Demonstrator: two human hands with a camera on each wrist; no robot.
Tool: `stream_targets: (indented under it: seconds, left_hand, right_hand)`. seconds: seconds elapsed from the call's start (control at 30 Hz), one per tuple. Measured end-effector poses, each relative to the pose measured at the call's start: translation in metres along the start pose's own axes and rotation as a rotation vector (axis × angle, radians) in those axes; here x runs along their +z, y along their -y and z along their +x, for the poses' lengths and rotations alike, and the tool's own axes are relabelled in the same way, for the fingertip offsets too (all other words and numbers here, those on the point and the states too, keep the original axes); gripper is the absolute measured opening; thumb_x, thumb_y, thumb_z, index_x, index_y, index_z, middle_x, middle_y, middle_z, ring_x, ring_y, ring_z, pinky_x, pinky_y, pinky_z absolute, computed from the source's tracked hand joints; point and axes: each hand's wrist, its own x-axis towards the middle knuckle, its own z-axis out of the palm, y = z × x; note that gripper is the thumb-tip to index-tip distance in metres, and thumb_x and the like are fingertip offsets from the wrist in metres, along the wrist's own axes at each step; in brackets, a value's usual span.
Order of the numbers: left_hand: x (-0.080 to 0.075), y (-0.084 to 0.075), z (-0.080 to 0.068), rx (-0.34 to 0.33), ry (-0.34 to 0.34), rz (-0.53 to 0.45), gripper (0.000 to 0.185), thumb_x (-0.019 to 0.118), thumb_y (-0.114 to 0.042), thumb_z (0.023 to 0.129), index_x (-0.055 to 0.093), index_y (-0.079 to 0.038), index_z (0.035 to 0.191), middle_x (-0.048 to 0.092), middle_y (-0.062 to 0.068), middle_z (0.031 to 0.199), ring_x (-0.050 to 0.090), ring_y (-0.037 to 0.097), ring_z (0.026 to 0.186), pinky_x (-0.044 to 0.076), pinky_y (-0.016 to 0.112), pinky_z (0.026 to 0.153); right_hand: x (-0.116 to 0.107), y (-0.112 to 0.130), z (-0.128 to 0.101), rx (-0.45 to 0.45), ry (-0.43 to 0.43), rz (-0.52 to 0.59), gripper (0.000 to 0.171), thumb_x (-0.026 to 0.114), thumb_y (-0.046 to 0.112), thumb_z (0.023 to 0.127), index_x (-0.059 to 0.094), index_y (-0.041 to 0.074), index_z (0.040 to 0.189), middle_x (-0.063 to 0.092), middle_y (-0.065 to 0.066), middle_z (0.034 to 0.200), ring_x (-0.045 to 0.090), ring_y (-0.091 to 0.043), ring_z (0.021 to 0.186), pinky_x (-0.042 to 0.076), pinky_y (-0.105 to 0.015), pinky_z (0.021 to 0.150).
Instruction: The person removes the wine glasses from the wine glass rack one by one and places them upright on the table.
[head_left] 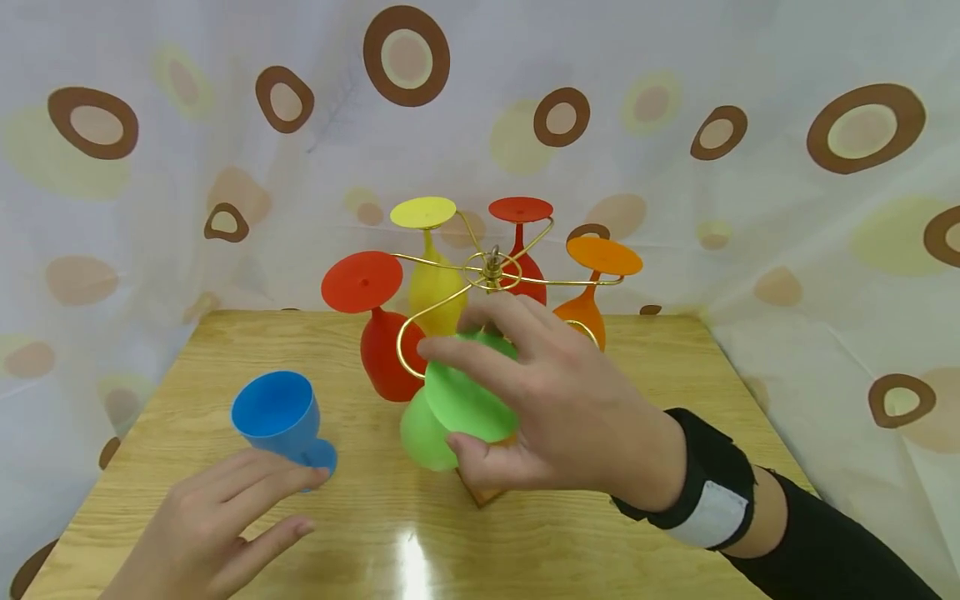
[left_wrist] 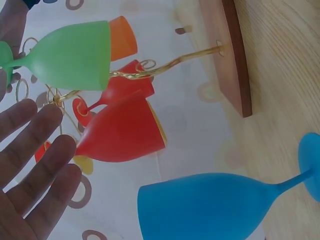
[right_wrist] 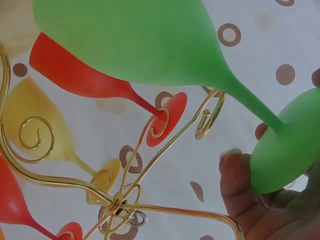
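Note:
My right hand (head_left: pixel 547 392) holds a green wine glass (right_wrist: pixel 150 45) by the edge of its round foot (right_wrist: pixel 290 140). The glass hangs bowl down at the front of a gold wire glass rack (head_left: pixel 492 271), its stem close to an arm's curled end (right_wrist: pixel 212 115); whether they touch, I cannot tell. My left hand (head_left: pixel 217 517) is held in the air with fingers extended, holding nothing. Just beyond it, a blue wine glass (head_left: pixel 277 408) stands upright on the table. In the left wrist view the left fingers (left_wrist: pixel 37 165) are apart from the blue glass.
Hanging upside down from the rack's other arms are a red glass (head_left: pixel 390 358), a yellow glass (head_left: pixel 435 287), another red glass (head_left: pixel 528 275) and an orange glass (head_left: pixel 585 312). The rack's wooden base (left_wrist: pixel 230 60) stands on the wooden table (head_left: pixel 360 533). Behind is a patterned curtain (head_left: pixel 480 158).

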Motion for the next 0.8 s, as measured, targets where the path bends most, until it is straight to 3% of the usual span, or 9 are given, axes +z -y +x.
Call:
stream_targets:
  seconds: [0.27, 0.6, 0.8]
  left_hand:
    - [0.002, 0.002, 0.003, -0.017, -0.051, -0.046, 0.028, 0.066, -0.028, 0.085, 0.068, -0.005, 0.101, 0.066, 0.000, 0.094, 0.060, 0.013, 0.085, 0.045, 0.015, 0.085]
    - [-0.002, 0.002, -0.005, -0.214, -0.074, 0.004, 0.024, 0.069, -0.028, 0.082, 0.068, -0.009, 0.098, 0.064, -0.003, 0.091, 0.058, 0.008, 0.085, 0.042, 0.010, 0.085]
    - [-0.005, -0.003, 0.000, -0.197, -0.162, -0.136, 0.017, 0.065, -0.015, 0.086, 0.066, 0.000, 0.095, 0.064, 0.003, 0.090, 0.058, 0.010, 0.087, 0.043, 0.013, 0.083]
  right_hand:
    - [0.001, 0.002, -0.003, -0.003, -0.054, 0.122, 0.050, 0.073, 0.036, 0.061, 0.059, 0.008, 0.100, 0.055, -0.002, 0.096, 0.052, -0.009, 0.082, 0.046, -0.015, 0.059]
    - [0.000, 0.010, -0.008, 0.000, -0.096, 0.269, 0.048, 0.071, 0.035, 0.068, 0.057, 0.003, 0.100, 0.056, -0.004, 0.098, 0.055, -0.009, 0.080, 0.048, -0.012, 0.062]
    - [0.003, 0.011, -0.010, -0.065, -0.141, 0.326, 0.048, 0.070, 0.034, 0.071, 0.054, -0.001, 0.099, 0.053, -0.007, 0.098, 0.053, -0.010, 0.078, 0.045, -0.011, 0.062]
